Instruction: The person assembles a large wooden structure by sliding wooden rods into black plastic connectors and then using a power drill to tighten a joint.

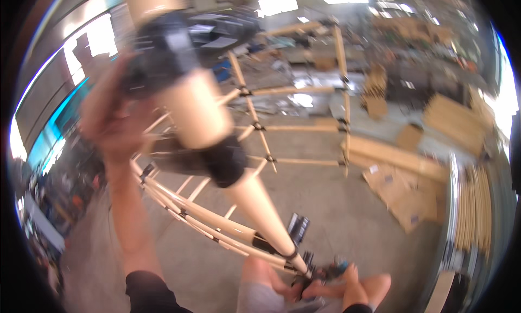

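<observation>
My left hand (116,117) is raised at the upper left, blurred, with its fingers curled against the black pipe joint (157,55). This joint sits on a thick beige pipe (201,109) that slants down toward my feet. Lower on the same pipe is another black sleeve joint (223,161). A large rack-like frame of thin beige pipes (252,109) with black connectors spreads out behind it. My right hand (350,275) is low, by my bent legs and the pipe's lower end. Near it is a small teal and dark object (340,266). Its fingers are too blurred to read.
Black cylindrical fittings (298,226) are beside the lower pipe. To the right are flattened cardboard (401,196), a long carton (399,158) and a stack of beige pipes (473,210) in a metal rack. Cluttered shelves and goods line the back of the workshop.
</observation>
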### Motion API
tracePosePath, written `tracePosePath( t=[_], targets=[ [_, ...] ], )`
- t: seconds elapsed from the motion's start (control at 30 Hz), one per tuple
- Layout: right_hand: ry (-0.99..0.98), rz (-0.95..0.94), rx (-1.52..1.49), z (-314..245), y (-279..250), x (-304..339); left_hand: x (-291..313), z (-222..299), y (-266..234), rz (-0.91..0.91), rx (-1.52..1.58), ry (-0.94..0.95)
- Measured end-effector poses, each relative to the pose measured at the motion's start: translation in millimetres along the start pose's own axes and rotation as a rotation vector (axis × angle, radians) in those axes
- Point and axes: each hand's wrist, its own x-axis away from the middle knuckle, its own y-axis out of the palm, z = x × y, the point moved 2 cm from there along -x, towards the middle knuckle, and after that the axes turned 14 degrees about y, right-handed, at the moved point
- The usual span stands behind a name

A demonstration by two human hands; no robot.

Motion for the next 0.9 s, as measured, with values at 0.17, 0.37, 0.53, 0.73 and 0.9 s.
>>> tracePosePath(
  t=[0.17, 0.37, 0.53, 0.73, 0.9],
  targets=[
    [0.032, 0.177, -0.135, 27.8, 3.8, 10.9, -8.2, -0.3, 9.3, 0.158, 0.223, -0.087],
    [-0.113, 0.549, -0.428, -5.6, -114.1, 41.3, -7.0, 8.4, 40.2, 0.172, 0.176, 0.022],
    [-0.468, 0.881, -0.810, -24.6, -299.1, 245.7, -16.8, -3.5, 41.1, 0.258, 0.289, 0.280],
    [-1.157, 1.498, -1.415, 10.2, -410.8, 422.9, -22.8, 6.6, 44.2, 0.254, 0.366, 0.168],
    [-1.370, 1.203, -1.340, -13.8, -424.7, 562.7, -15.5, 19.8, 47.8, 0.159, 0.227, -0.115]
  ],
)
